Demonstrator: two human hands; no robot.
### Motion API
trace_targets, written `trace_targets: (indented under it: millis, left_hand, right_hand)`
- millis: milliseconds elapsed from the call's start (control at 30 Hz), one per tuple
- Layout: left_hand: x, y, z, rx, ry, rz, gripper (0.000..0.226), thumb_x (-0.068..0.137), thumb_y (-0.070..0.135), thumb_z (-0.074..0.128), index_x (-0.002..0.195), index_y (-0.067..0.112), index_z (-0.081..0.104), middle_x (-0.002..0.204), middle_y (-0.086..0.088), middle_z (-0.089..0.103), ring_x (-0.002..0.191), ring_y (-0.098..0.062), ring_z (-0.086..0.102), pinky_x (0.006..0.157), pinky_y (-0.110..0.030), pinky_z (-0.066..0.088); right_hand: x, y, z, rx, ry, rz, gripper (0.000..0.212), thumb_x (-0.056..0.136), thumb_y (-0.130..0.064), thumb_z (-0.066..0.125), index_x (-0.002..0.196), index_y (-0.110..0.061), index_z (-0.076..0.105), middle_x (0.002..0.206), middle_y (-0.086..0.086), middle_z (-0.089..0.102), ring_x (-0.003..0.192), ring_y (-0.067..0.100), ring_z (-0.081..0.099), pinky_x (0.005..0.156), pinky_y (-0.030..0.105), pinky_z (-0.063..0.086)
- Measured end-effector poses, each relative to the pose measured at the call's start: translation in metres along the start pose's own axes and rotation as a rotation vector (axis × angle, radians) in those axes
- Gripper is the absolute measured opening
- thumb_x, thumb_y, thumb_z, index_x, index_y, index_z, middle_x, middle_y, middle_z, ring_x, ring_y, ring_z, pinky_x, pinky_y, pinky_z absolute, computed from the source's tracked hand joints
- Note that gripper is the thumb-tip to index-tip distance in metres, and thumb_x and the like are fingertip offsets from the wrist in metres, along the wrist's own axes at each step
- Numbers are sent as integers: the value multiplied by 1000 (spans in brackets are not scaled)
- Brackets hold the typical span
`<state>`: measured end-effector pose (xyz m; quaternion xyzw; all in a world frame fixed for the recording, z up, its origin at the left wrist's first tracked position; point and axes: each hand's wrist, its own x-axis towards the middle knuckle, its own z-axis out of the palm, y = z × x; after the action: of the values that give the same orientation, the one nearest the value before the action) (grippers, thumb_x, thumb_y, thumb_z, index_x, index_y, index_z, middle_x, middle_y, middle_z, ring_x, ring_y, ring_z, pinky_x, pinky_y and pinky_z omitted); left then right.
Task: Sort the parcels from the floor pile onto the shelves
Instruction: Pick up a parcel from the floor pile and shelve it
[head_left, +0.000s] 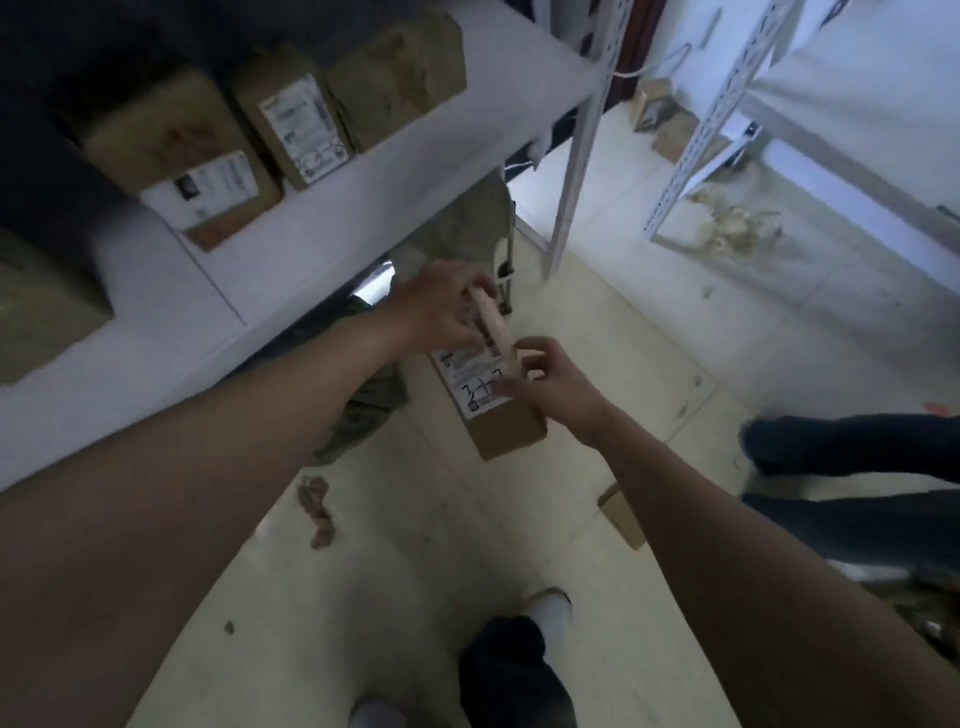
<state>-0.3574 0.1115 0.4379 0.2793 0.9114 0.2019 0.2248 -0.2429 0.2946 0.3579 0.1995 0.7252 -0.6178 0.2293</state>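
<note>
Both hands' fingers curl onto one small brown cardboard parcel (501, 431). The left hand (441, 306) wraps its far top edge, and the right hand (553, 382) pinches the near edge beside the white paper label (467, 376). The parcel hangs below the fingers, over the pale tiled floor (415, 545). Up and left of the fingers runs the white metal shelf (311, 244), which carries brown labelled boxes (298, 130). Likely risk: with a grip only at the top edge, the parcel could slip, or clip the shelf lip when raised.
</note>
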Motion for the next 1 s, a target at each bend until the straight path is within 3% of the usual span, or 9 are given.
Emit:
trace_targets:
  millis: [67,133,200,300,433,567,700,833,1000]
  left_hand:
    - [-40,-6,-39,-213,276,-48,64,78,30,84,132,27,50,136,-1,51,124,-23,50,96,-36,50]
    - [-85,-4,-78,-503,391,-142,72,83,29,83,140,21,40,140,-2,47,125,-19,49,92,-23,50]
    - [-130,1,-112,-713,385,-206,67,88,30,79,140,21,37,136,0,53,119,-16,56,91,-34,55]
    - [-199,12,-158,-884,376,-226,38,97,30,68,128,29,46,126,7,62,109,-14,66,79,-44,63]
    - [-286,30,-214,-938,533,-128,21,98,25,65,118,29,57,121,6,68,111,-18,68,82,-44,63]
    - [-362,40,-261,-1015,682,-94,22,98,24,66,120,22,62,118,0,72,102,-21,73,78,-43,64]
    - [-424,44,-304,-1043,784,-48,22,97,25,68,119,23,66,119,0,72,108,-17,71,81,-51,63]
    - [-479,56,-355,-1026,908,17,26,100,20,63,125,21,64,123,2,69,111,-14,69,79,-50,63]
    - [-534,76,-420,-968,1089,130,29,100,20,63,128,23,63,124,0,70,110,-16,70,81,-52,63]
  right_hand:
    - [-27,-36,24,160,25,-56,65,84,-25,87,136,-22,48,124,7,66,102,24,72,65,29,56]
    - [-57,-77,49,267,34,-136,56,91,-22,80,136,-19,47,120,5,71,98,20,74,65,28,55]
    - [-88,-120,71,332,30,-220,46,96,-21,75,133,-21,49,119,3,73,94,15,74,68,30,54]
    - [-137,-183,102,405,24,-336,28,102,-27,65,128,-21,56,116,6,74,91,19,71,70,34,53]
    - [-205,-249,139,409,40,-488,16,105,-22,58,119,-16,63,115,9,72,95,24,70,71,36,54]
    - [-264,-306,176,367,40,-596,18,105,-19,56,118,-18,69,118,10,75,102,26,70,76,38,55]
    - [-311,-355,213,317,28,-674,21,105,-16,57,119,-22,73,120,10,77,110,30,72,79,42,56]
    - [-359,-419,244,247,29,-799,24,105,-16,59,119,-27,73,119,1,77,104,17,73,74,27,56]
    - [-408,-500,273,229,44,-989,23,102,-15,63,121,-23,73,119,1,76,108,18,72,73,26,56]
